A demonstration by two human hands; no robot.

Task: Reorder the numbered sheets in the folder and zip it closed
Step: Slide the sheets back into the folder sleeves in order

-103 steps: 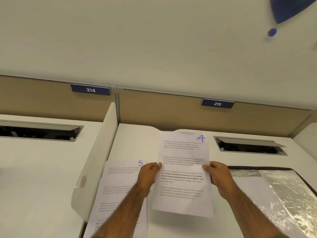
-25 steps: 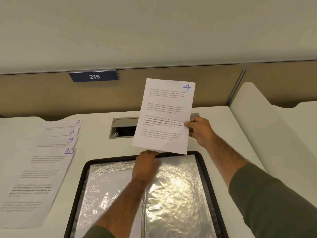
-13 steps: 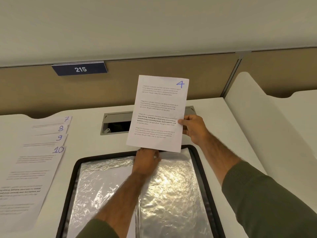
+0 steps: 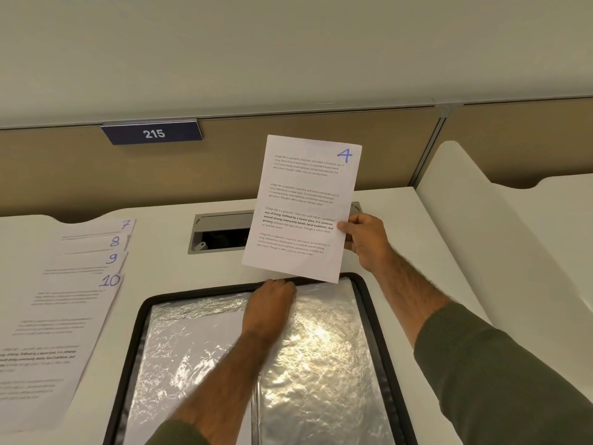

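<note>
Head view of the filing step. The right hand [image 4: 365, 242] pinches the sheet numbered 4 [image 4: 305, 207] at its right edge, thumb on the printed face and the other fingers behind. The page stands nearly upright in the air above the far rim of the folder [image 4: 142, 319], tilted slightly, with its numeral uppermost and readable. Holding it by one edge probably leaves the lower edge free to be led down into a pocket. The folder lies open and flat on the desk [image 4: 401, 252], its dark zipped border framing crinkled silver sleeves [image 4: 321, 342]. The left hand [image 4: 269, 303] rests on the sleeves at the far edge, directly below the sheet's bottom edge, fingers curled downward. Their tips are hidden, so it cannot be told whether they grip a sleeve's lip or only press it; either would steady the opening for insertion. To the left, well apart from the folder, the sheets marked 7 to 10 [image 4: 70, 293] lie fanned, each numbered corner exposed, apparently so the order can be read at a glance. Behind the raised sheet are a cable hatch [image 4: 221, 232] and the plate 215 [image 4: 152, 133]. The zip is not yet closed.
</note>
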